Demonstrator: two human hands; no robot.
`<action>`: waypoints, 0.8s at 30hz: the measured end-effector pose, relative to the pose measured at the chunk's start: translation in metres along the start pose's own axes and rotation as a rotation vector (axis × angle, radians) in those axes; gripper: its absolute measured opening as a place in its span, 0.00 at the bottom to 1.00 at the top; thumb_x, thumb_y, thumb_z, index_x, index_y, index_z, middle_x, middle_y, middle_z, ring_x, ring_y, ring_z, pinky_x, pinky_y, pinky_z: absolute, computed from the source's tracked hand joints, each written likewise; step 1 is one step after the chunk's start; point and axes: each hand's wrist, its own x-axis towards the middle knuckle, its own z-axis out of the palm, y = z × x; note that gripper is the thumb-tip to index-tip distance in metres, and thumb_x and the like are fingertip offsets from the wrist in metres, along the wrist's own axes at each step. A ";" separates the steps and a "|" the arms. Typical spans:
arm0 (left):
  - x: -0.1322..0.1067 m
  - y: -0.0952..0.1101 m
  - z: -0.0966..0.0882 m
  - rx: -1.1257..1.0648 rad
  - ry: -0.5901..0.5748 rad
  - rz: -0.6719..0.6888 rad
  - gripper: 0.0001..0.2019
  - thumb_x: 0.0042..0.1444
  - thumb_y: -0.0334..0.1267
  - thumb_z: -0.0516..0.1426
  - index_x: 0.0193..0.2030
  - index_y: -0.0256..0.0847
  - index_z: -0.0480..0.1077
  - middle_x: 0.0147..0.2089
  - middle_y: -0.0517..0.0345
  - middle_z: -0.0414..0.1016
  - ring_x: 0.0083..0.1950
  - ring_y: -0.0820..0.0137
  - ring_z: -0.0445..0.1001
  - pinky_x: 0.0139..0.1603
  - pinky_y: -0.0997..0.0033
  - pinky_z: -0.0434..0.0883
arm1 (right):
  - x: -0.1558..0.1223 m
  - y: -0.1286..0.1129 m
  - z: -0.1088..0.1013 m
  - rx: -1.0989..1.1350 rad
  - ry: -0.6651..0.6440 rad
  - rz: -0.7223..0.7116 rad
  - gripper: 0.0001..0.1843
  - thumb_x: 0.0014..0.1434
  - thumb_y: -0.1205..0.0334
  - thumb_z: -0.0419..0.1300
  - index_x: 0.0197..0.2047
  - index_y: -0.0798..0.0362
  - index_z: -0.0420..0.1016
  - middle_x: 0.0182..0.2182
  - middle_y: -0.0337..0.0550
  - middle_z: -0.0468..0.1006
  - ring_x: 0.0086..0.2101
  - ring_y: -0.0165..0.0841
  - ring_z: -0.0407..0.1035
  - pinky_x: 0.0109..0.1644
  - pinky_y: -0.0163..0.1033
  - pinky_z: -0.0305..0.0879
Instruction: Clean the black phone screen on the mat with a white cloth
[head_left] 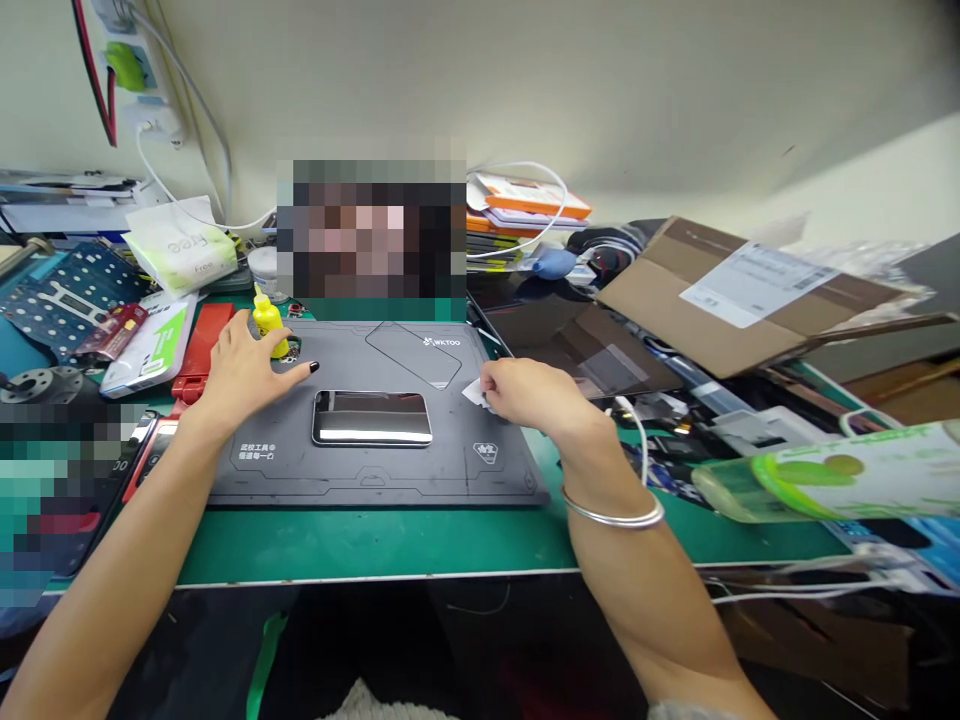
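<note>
The green surface carries a dark grey repair mat, and a phone lies flat at the mat's middle, its glossy side up. At the phone's 3 o'clock, the right hand is nearly closed, its curled fingers pinching a small white card at the mat's edge. At the phone's 10 o'clock, the left hand is spread open and grips nothing, its fingers touching or just beside an upright yellow squeeze bottle; farther off, at 2 o'clock, an opened cardboard box lies tilted.
</note>
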 end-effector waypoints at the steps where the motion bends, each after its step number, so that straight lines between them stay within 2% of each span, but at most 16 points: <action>1: 0.002 -0.002 0.002 0.008 0.004 0.015 0.28 0.57 0.56 0.59 0.60 0.46 0.71 0.67 0.39 0.53 0.69 0.40 0.56 0.66 0.43 0.58 | 0.000 -0.001 -0.001 -0.003 -0.004 -0.002 0.15 0.62 0.70 0.52 0.45 0.53 0.78 0.45 0.52 0.80 0.44 0.42 0.74 0.38 0.39 0.63; 5: 0.011 -0.007 0.008 0.068 0.000 0.082 0.29 0.58 0.55 0.58 0.63 0.45 0.69 0.59 0.39 0.62 0.63 0.44 0.63 0.62 0.45 0.63 | 0.001 -0.003 -0.002 -0.004 -0.011 -0.010 0.15 0.62 0.71 0.52 0.47 0.55 0.77 0.46 0.54 0.79 0.44 0.42 0.75 0.38 0.39 0.63; 8: 0.014 -0.007 0.009 0.078 0.037 0.122 0.27 0.57 0.54 0.59 0.61 0.42 0.70 0.55 0.40 0.65 0.59 0.46 0.66 0.59 0.46 0.66 | 0.002 -0.003 -0.001 0.007 -0.009 -0.026 0.14 0.62 0.71 0.53 0.48 0.56 0.77 0.47 0.55 0.80 0.45 0.43 0.75 0.38 0.39 0.64; 11: 0.011 -0.003 0.005 -0.004 0.160 0.191 0.20 0.56 0.49 0.62 0.52 0.41 0.75 0.56 0.42 0.64 0.56 0.50 0.69 0.56 0.50 0.71 | 0.004 -0.004 -0.001 0.018 0.008 -0.044 0.15 0.63 0.71 0.52 0.48 0.57 0.76 0.48 0.55 0.79 0.46 0.44 0.75 0.39 0.39 0.65; 14: 0.005 0.000 0.000 -0.093 0.288 0.302 0.09 0.59 0.40 0.59 0.44 0.42 0.76 0.57 0.44 0.62 0.53 0.56 0.72 0.48 0.57 0.75 | 0.005 -0.004 0.000 0.021 0.022 -0.053 0.16 0.63 0.72 0.52 0.49 0.57 0.76 0.49 0.55 0.79 0.47 0.44 0.75 0.40 0.39 0.65; 16: 0.001 0.000 -0.003 -0.131 0.271 0.400 0.08 0.60 0.35 0.56 0.43 0.43 0.76 0.57 0.47 0.63 0.51 0.59 0.73 0.44 0.60 0.75 | 0.005 -0.004 0.000 0.021 0.023 -0.057 0.16 0.63 0.71 0.52 0.49 0.56 0.76 0.50 0.54 0.79 0.48 0.43 0.75 0.40 0.38 0.65; 19: -0.003 -0.004 -0.008 -0.135 0.186 0.536 0.10 0.58 0.30 0.52 0.38 0.42 0.75 0.57 0.48 0.65 0.51 0.60 0.73 0.44 0.61 0.74 | 0.005 -0.003 0.000 0.020 0.023 -0.064 0.16 0.62 0.72 0.52 0.49 0.56 0.76 0.50 0.54 0.79 0.48 0.43 0.74 0.40 0.39 0.65; 24: -0.006 -0.007 -0.017 -0.004 0.160 0.614 0.10 0.56 0.30 0.54 0.29 0.42 0.76 0.53 0.48 0.69 0.48 0.57 0.72 0.43 0.56 0.68 | 0.004 -0.003 0.001 0.013 0.027 -0.064 0.15 0.62 0.72 0.52 0.49 0.56 0.76 0.49 0.55 0.79 0.47 0.43 0.75 0.40 0.39 0.65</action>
